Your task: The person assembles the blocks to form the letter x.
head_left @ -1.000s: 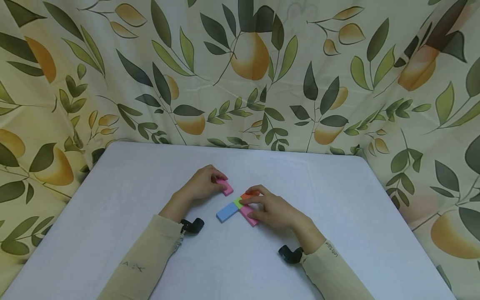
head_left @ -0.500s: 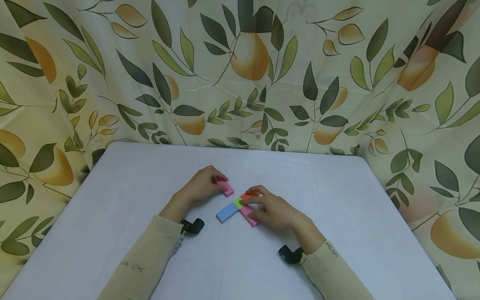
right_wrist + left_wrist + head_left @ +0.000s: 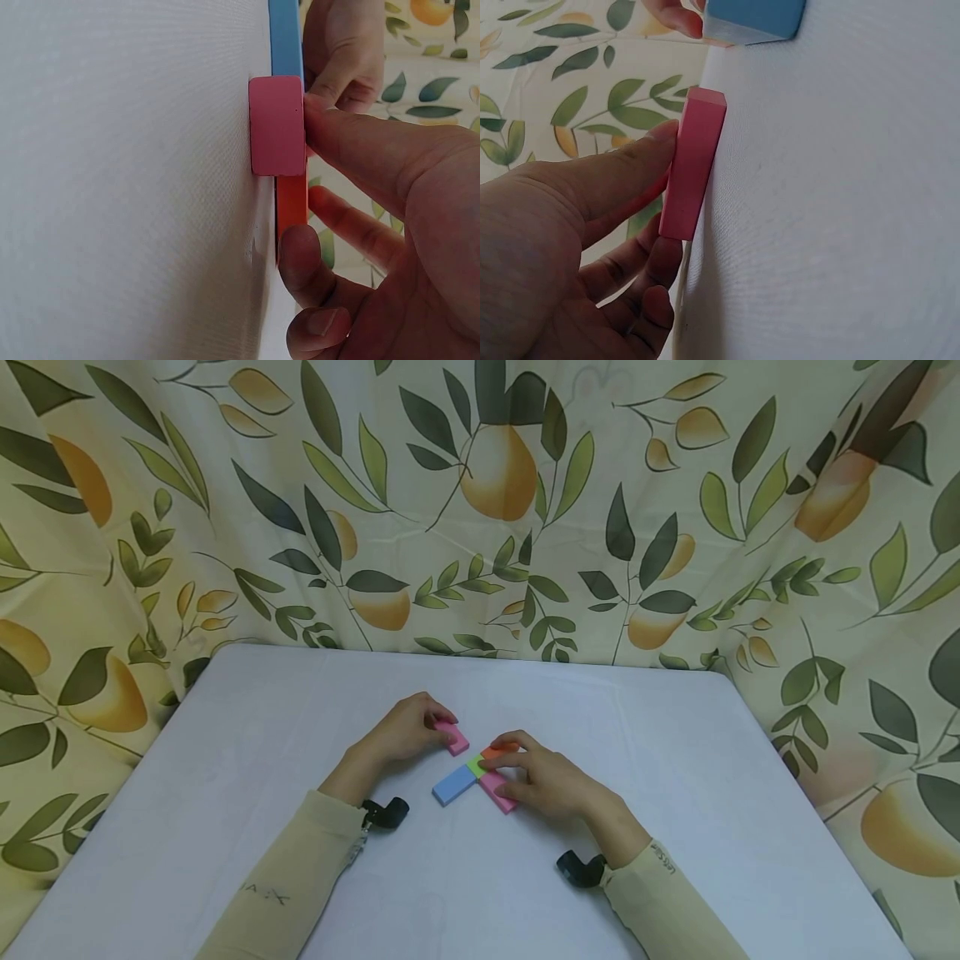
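Note:
My left hand [image 3: 405,727] pinches a pink block [image 3: 454,742] between thumb and fingertips, just left of a cross-like group of blocks. In the left wrist view that pink block [image 3: 694,165] stands on its narrow edge close over the cloth. The group joins a blue block [image 3: 453,786], a small green block [image 3: 475,766], an orange block [image 3: 491,752] and a second pink block [image 3: 497,793]. My right hand [image 3: 551,781] spreads over it: thumb on the second pink block, index finger at the green one, another finger at the orange one, which it partly covers.
A white cloth [image 3: 480,893] covers the table, whose far edge meets a curtain [image 3: 435,560] printed with fruit and leaves. Black wrist cameras, the left one [image 3: 386,812] and the right one [image 3: 581,868], hang below the sleeves near the tabletop.
The pink block in my left hand has shifted very slightly right and toward me, nearer the group. My right hand and the joined blocks stay as they were.

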Motion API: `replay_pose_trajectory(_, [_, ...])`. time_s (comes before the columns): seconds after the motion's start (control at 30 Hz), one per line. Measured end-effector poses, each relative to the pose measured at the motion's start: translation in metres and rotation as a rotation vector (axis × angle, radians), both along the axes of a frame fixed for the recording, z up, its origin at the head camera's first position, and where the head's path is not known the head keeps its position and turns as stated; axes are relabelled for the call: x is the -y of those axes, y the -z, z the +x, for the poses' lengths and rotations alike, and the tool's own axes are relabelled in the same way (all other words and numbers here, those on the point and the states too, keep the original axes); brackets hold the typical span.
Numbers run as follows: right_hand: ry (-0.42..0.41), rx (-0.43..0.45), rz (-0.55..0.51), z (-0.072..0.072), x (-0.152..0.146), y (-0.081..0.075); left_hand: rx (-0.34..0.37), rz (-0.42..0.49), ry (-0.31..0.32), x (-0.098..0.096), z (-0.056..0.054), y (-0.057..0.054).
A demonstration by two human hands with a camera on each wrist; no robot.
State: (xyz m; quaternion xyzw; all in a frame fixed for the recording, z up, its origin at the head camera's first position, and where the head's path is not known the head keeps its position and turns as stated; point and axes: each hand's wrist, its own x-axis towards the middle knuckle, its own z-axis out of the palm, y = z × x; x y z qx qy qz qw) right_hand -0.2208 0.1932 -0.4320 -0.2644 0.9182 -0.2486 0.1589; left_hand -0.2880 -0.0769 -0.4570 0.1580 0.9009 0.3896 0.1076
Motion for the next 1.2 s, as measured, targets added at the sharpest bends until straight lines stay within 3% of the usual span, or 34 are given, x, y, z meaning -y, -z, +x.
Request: replay_pose_trajectory(1.2, [0.007,-0.001,0.005,0.0017,0.0004,-0.0006,0.006,-0.008,0.016,-0.0021,0.0018,-0.0007])
